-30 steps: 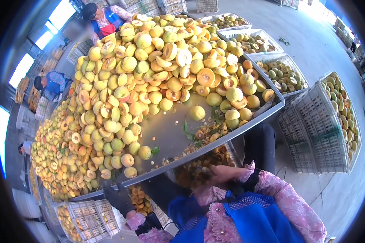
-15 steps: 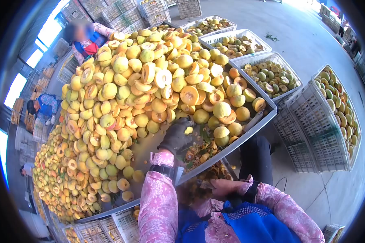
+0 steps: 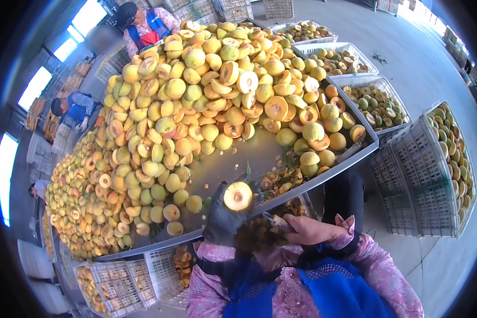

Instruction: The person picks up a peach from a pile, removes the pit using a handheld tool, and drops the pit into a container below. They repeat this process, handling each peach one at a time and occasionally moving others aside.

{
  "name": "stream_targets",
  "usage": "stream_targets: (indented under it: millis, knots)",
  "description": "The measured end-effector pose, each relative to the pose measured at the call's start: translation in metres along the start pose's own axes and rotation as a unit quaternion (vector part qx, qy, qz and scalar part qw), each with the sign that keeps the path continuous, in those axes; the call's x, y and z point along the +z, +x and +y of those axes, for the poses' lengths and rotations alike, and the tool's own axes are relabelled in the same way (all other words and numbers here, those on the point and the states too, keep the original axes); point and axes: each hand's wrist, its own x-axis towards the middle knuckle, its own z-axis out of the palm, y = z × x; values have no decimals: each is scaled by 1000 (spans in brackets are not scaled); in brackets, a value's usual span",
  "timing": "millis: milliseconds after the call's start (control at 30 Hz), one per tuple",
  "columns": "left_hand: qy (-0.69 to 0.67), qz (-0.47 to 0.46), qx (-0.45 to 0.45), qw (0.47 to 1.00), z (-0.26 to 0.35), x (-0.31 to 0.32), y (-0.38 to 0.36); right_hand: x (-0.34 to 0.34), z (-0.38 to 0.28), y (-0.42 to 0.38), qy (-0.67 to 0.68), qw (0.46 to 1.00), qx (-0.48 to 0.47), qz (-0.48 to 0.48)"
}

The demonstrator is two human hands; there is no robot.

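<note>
My left hand (image 3: 221,218), in a dark glove, holds a halved yellow peach (image 3: 237,196) with its cut face and brown centre turned up, over the near rim of the metal table (image 3: 297,195). To its right, my bare right hand (image 3: 311,230) is closed round a short hand tool (image 3: 276,220). The tool's tip points left toward the peach half but stays apart from it; its exact kind is hard to make out. Ahead of both hands rises a large heap of halved peaches (image 3: 196,95). Scraps and pits (image 3: 281,180) lie on the table right of the peach half.
Crates of peach halves (image 3: 379,82) line the table's right side. Stacked crates (image 3: 416,180) stand at the far right, and another crate (image 3: 161,270) sits below the near edge. One co-worker (image 3: 148,26) is behind the heap; another (image 3: 74,108) is at the left.
My left hand has drawn back from the heap toward me and now shows a peach half. My right hand has risen slightly with the tool. The whole view has shifted.
</note>
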Motion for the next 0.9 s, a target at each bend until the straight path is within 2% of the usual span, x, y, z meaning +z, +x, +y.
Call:
stream_targets:
  millis: [33, 67, 133, 167, 200, 233, 267, 400, 433, 467, 600, 667, 700, 767, 900]
  knots:
    - [-62, -17, -23, 998, -7, -10, -5, -3, -14, 0, -15, 1000, 9, 8]
    - [-65, -16, -20, 998, -14, -17, -11, -3, -20, 2, -16, 1000, 10, 4]
    - [148, -38, 69, 986, -24, -18, -21, -1, -27, 6, -88, 996, -2, 29]
    - [11, -48, 30, 998, -28, -28, -19, 1, -27, 9, -100, 994, -13, 28]
    - [9, -47, 32, 998, -36, -40, -17, 4, -27, 11, -101, 994, -13, 26]
    - [173, 34, 65, 982, -46, -51, -17, 7, -26, 14, -124, 992, -14, 31]
    - [332, 115, 94, 931, -56, -61, -16, 9, -25, 16, -146, 988, -16, 37]
    - [261, 121, 110, 951, -66, -57, -19, 19, -15, 19, -167, 982, -47, 78]
    - [391, 96, 174, 899, -59, -39, -30, 20, -14, 20, -166, 981, -50, 81]
    - [510, 69, 234, 825, -56, -28, -36, 21, -14, 19, -166, 981, -53, 84]
    - [564, 49, 231, 791, -56, -32, -34, 26, -14, 19, -160, 983, -36, 85]
    - [497, 55, 231, 834, -57, -24, -34, 29, -10, 19, -174, 978, -55, 101]
    - [497, 56, 230, 835, -54, -19, -35, 30, -9, 20, -174, 978, -54, 100]
    - [547, 57, 229, 803, -48, -10, -38, 30, -6, 20, -139, 985, -63, 86]
    - [569, 42, 212, 794, -44, -12, -35, 24, 0, 21, -156, 986, -49, 29]
